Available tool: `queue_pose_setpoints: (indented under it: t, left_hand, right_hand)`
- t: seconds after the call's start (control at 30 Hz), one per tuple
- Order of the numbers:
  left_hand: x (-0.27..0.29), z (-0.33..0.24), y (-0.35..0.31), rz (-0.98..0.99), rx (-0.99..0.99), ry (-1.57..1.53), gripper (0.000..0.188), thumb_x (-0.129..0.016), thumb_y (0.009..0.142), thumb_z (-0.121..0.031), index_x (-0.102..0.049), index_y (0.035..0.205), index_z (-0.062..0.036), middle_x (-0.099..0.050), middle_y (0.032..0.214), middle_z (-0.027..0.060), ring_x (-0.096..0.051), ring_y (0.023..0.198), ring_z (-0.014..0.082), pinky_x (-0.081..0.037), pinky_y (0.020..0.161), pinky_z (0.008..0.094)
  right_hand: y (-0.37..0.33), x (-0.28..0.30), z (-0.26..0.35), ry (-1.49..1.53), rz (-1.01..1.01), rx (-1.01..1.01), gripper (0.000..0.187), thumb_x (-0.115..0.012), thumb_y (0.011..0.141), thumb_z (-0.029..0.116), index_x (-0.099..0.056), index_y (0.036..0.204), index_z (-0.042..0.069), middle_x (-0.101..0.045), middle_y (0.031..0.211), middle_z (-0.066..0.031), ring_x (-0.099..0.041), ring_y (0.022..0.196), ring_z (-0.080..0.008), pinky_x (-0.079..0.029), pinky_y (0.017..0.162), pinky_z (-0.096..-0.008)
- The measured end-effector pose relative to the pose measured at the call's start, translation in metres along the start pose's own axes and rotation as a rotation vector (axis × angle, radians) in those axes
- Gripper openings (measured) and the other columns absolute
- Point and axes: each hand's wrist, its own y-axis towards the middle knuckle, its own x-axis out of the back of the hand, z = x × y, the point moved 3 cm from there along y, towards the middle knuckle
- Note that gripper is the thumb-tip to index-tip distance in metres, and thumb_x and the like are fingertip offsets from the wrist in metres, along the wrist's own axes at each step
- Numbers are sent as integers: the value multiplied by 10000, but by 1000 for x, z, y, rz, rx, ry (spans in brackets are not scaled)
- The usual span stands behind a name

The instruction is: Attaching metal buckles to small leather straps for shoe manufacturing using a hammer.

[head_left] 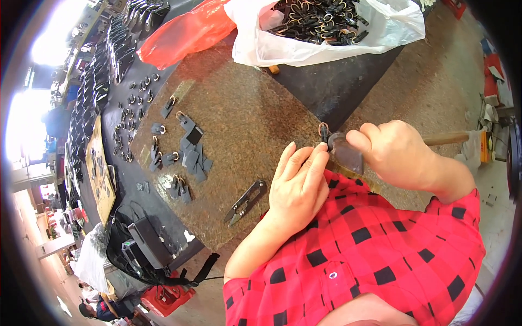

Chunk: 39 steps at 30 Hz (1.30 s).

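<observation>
At the right edge of the stone slab, my left hand reaches over with its fingers together. Its fingertips press on a small black strap tab with a gold-coloured ring; the thumb is hidden. My right hand is closed in a fist around a hammer, whose dark brown head is beside the tab and close to the left fingertips. The fist covers the grip. Left of my left wrist lie black thread snips, on the slab.
Black strap pieces, some with rings, lie on the slab. A white bag of ringed tabs and a red bag are at the far side. More tabs cover the dark table's left. A black bag sits near left.
</observation>
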Motion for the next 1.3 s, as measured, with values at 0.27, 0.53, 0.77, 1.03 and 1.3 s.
queue_pose_setpoints:
  t: [0.27, 0.53, 0.77, 1.03, 1.3]
  left_hand:
    - [5, 0, 0, 16, 31, -15, 442, -572, 630, -35, -483, 1061, 7, -545, 982, 133, -507, 964, 270, -250, 971, 452]
    - [23, 8, 38, 73, -93, 164, 280, -577, 677, -31, -541, 953, -68, -527, 935, 92, -494, 917, 254, -270, 946, 439]
    - [20, 16, 55, 213, -175, 326, 245, -599, 654, -69, -582, 897, -101, -498, 1018, 55, -435, 999, 250, -312, 908, 397]
    - [17, 19, 30, -10, 294, 65, 112, -614, 624, -112, -536, 673, -48, -521, 671, 78, -525, 718, 265, -428, 645, 346]
    - [7, 13, 26, -102, 418, 81, 131, -625, 610, -119, -532, 666, -45, -504, 635, 71, -514, 650, 254, -420, 607, 351]
  right_hand:
    - [21, 24, 14, -87, 21, 253, 101, -522, 668, 120, -505, 687, 22, -541, 572, -108, -565, 498, -224, -448, 432, -305]
    - [14, 9, -14, 33, 156, 95, 138, -516, 679, 60, -477, 806, 22, -575, 642, -131, -590, 615, -296, -462, 505, -368]
    - [7, 4, -18, 57, 124, 65, 165, -548, 686, 68, -460, 821, 33, -554, 640, -123, -578, 613, -301, -454, 519, -378]
    - [-1, -3, -31, 358, -153, -35, 182, -563, 733, 108, -451, 847, 22, -553, 697, -143, -552, 660, -338, -439, 561, -406]
    - [8, -15, -15, 210, -92, -60, 114, -507, 755, 74, -437, 817, 9, -554, 645, -139, -572, 597, -296, -450, 501, -375]
